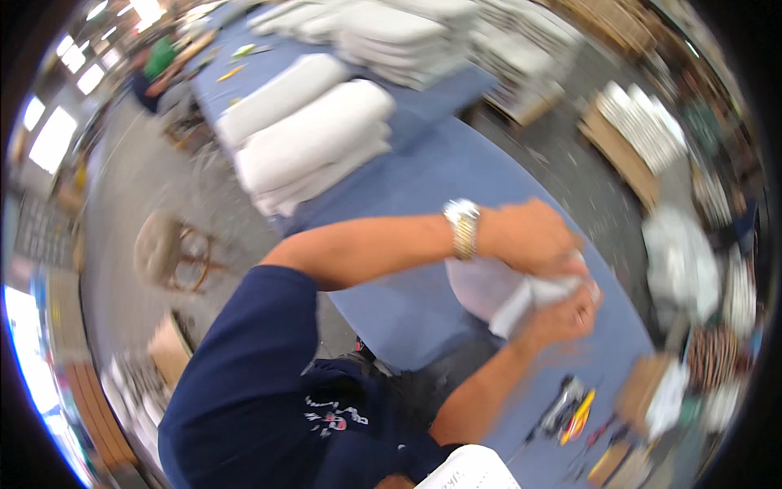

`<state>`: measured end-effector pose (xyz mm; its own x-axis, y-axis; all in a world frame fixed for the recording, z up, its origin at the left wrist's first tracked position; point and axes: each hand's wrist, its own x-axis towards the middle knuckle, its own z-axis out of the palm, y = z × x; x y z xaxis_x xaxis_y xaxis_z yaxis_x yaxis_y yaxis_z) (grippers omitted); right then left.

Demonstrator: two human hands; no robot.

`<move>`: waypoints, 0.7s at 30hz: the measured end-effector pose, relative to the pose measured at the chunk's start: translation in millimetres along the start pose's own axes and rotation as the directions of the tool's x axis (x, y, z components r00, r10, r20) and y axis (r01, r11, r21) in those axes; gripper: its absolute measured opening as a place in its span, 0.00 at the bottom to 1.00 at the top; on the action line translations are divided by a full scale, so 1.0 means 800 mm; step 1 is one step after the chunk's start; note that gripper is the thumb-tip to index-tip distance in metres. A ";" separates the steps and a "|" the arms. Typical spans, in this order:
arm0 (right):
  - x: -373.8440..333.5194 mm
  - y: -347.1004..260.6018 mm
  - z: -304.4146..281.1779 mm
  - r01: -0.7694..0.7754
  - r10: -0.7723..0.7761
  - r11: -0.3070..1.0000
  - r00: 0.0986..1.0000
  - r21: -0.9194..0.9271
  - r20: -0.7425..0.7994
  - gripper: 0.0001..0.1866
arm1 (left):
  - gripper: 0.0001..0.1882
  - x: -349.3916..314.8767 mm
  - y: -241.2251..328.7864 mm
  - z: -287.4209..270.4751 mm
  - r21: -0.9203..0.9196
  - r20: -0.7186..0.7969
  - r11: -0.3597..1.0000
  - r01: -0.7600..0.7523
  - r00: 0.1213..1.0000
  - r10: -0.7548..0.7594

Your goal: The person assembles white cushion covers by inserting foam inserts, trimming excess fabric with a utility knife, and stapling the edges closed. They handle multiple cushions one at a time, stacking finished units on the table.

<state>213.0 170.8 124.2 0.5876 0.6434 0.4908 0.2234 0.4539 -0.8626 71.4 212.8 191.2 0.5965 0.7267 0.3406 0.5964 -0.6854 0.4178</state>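
Both of my hands are close together over the right part of the blue table [391, 318]. My left hand [533, 236], with a metal watch [463, 228] on its wrist, is closed at the far side of a thin white sheet [486, 289], cloth or plastic, I cannot tell which. Just nearer, my right hand [564, 316] has its fingers curled round the bunched end of that sheet. The rest of the sheet hangs out to the left of my fingers. Motion smears the fingertips.
Folded white textiles [314, 147] are stacked at the far left of the table, with more stacks [399, 37] behind. Tools with yellow handles [577, 416] and a cardboard box [643, 391] lie near right. A padded stool [159, 248] stands left. Another person [155, 73] sits far left.
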 end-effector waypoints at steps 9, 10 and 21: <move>-0.046 -0.018 0.031 0.166 -0.169 0.984 0.985 0.063 0.039 0.19 | 0.29 -0.022 -0.053 -0.023 -0.194 -0.132 0.981 0.008 0.991 -0.034; -0.048 -0.020 0.037 0.199 -0.201 0.977 0.980 0.071 0.016 0.18 | 0.31 -0.025 -0.056 -0.026 -0.212 -0.121 0.977 0.004 0.992 -0.030; -0.076 -0.024 0.051 0.207 -0.212 0.976 0.973 0.062 0.094 0.16 | 0.32 -0.060 -0.068 -0.020 -0.291 -0.241 0.957 -0.011 0.969 -0.062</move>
<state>141.4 148.1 115.7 0.4513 0.5873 0.6718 0.2911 0.6148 -0.7330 1.8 215.8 165.5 0.4117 0.7573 0.5070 0.4076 -0.6506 0.6408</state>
